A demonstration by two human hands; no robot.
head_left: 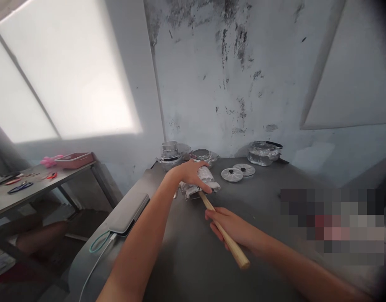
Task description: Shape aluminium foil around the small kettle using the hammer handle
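Note:
My right hand (226, 226) is wrapped round a pale wooden handle (232, 247), which slants up and away toward a crumpled silvery bundle (205, 174). The handle's far end meets the bundle's near side; what it joins there is hidden. Over the bundle lies my left hand (189, 172), its thumb on the near side and its fingers on the far side. Whether the silvery material is foil or cloth I cannot make out. Just behind stands a round metal pot (201, 154), partly covered by my left hand.
Stacked steamer pots (170, 153), two glass lids (232, 175) with black knobs and a foil-wrapped pan (263, 153) stand along the wall. A grey power bank (129, 214) with cables lies left. A side table holds a pink basket (75, 160). A blurred-out patch covers the right.

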